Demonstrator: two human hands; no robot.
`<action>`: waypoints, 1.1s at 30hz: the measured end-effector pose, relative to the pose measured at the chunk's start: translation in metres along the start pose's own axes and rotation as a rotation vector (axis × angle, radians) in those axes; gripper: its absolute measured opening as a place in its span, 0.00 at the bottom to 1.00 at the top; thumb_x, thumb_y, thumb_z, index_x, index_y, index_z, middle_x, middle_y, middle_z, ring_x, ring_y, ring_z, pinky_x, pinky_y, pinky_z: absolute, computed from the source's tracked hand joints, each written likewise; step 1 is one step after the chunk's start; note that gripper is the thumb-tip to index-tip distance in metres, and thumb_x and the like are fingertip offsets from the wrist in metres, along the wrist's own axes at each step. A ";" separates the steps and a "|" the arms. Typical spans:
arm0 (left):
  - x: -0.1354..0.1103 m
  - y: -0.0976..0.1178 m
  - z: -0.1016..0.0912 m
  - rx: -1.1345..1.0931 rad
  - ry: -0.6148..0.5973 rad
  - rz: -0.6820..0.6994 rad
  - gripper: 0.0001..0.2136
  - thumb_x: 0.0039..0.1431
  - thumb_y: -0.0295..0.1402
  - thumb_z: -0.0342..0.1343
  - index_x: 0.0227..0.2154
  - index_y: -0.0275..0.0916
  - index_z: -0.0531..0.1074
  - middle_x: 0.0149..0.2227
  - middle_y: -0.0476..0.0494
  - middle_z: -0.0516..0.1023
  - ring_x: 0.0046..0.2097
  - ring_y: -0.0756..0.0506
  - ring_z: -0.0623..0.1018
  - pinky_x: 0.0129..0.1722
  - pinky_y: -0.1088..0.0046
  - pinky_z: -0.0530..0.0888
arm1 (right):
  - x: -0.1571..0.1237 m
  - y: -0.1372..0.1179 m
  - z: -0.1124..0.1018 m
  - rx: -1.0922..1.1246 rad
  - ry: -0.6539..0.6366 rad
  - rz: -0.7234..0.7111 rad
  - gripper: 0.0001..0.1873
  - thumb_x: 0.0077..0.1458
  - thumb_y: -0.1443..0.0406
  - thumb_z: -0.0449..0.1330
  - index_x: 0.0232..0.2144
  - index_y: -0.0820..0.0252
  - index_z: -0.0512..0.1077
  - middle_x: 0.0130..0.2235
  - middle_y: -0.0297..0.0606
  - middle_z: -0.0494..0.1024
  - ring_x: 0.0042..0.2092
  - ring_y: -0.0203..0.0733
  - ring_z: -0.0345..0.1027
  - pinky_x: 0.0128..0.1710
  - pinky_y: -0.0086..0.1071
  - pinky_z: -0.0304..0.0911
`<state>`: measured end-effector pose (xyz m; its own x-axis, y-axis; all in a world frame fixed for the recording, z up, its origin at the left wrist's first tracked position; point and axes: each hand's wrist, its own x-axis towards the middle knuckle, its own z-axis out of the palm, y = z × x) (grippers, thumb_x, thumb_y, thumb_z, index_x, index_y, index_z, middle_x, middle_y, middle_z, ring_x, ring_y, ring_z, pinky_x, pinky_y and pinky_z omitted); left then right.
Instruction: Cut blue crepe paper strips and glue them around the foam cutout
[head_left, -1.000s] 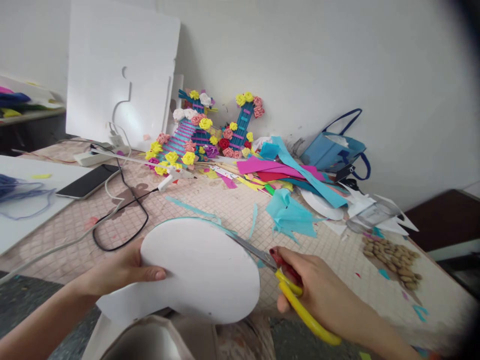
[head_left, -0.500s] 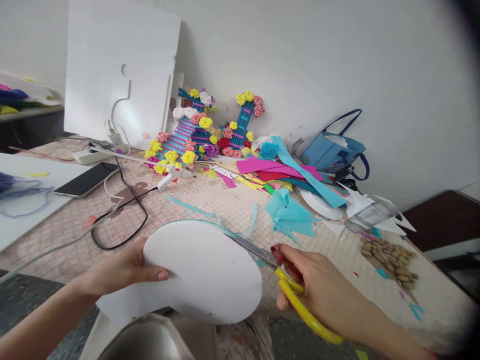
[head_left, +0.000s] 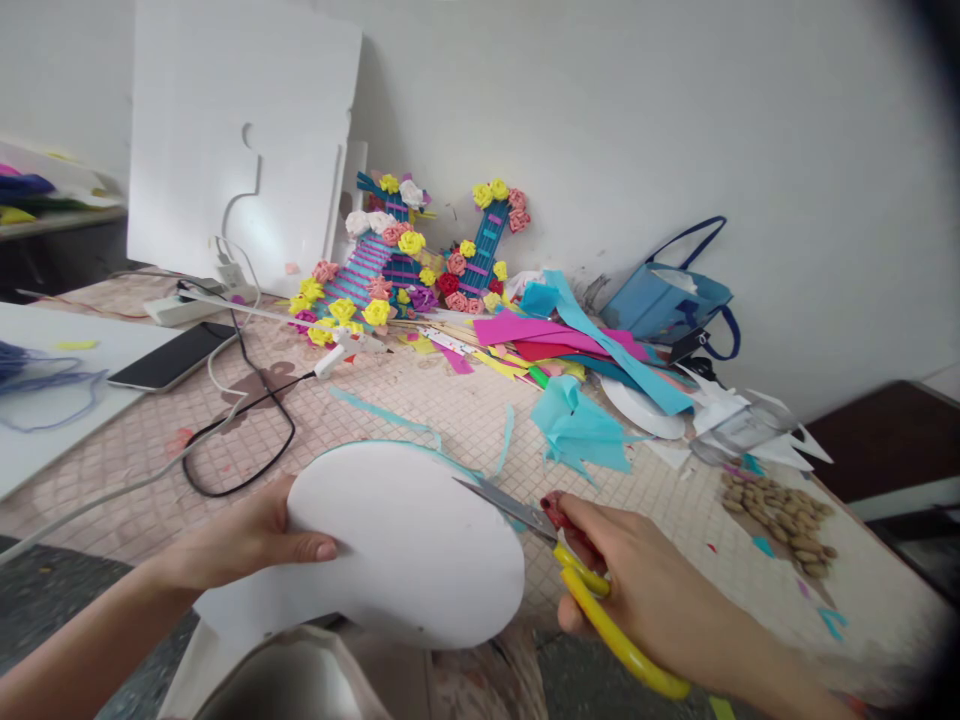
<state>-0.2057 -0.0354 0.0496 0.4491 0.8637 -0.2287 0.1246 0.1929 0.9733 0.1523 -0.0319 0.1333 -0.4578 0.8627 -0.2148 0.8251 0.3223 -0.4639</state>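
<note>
My left hand [head_left: 262, 535] grips the left edge of a white rounded board [head_left: 420, 550], its thumb lying on top and the fingers hidden beneath. Thin turquoise paper shows along the board's far edge. In my right hand [head_left: 615, 570] are scissors [head_left: 517, 508] with yellow handles, the fingers through the loops. Their blades lie at the board's upper right edge, one over the white face. Beyond the board a narrow turquoise strip [head_left: 386, 415] and a crumpled turquoise paper piece [head_left: 577, 428] rest on the table.
A glue gun [head_left: 341, 352], its cable, and a phone [head_left: 174, 358] lie at the left. Flower-covered number-like shapes [head_left: 367, 268] lean at the back, near coloured paper strips [head_left: 562, 335]. Peanuts [head_left: 784, 520], a clear cup [head_left: 739, 432] and a blue bag [head_left: 664, 298] are on the right.
The scissors have shifted slightly right and down along the board's edge, and one blade now shows over its white face. My left hand and the board stay almost still.
</note>
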 end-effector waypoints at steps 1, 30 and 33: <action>0.000 0.000 0.000 0.008 0.005 0.001 0.16 0.50 0.32 0.64 0.43 0.38 0.73 0.38 0.47 0.81 0.40 0.44 0.79 0.38 0.73 0.78 | 0.000 0.001 0.001 0.001 0.003 -0.003 0.13 0.50 0.58 0.60 0.35 0.56 0.63 0.36 0.39 0.77 0.37 0.43 0.69 0.30 0.31 0.56; -0.001 -0.005 0.001 0.047 -0.008 -0.017 0.22 0.50 0.32 0.64 0.49 0.39 0.70 0.40 0.48 0.80 0.41 0.44 0.78 0.40 0.72 0.77 | -0.001 0.004 -0.001 -0.022 0.034 -0.009 0.08 0.48 0.64 0.57 0.33 0.55 0.63 0.34 0.37 0.79 0.35 0.42 0.71 0.30 0.30 0.57; -0.001 -0.007 0.000 0.045 -0.031 0.009 0.24 0.51 0.32 0.63 0.52 0.41 0.67 0.42 0.50 0.80 0.42 0.45 0.78 0.40 0.74 0.77 | -0.002 0.002 -0.002 -0.048 0.030 0.011 0.08 0.47 0.64 0.58 0.32 0.55 0.63 0.33 0.36 0.79 0.33 0.42 0.70 0.29 0.30 0.57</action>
<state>-0.2067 -0.0375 0.0429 0.4774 0.8504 -0.2210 0.1595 0.1634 0.9736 0.1555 -0.0320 0.1344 -0.4394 0.8772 -0.1937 0.8451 0.3306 -0.4201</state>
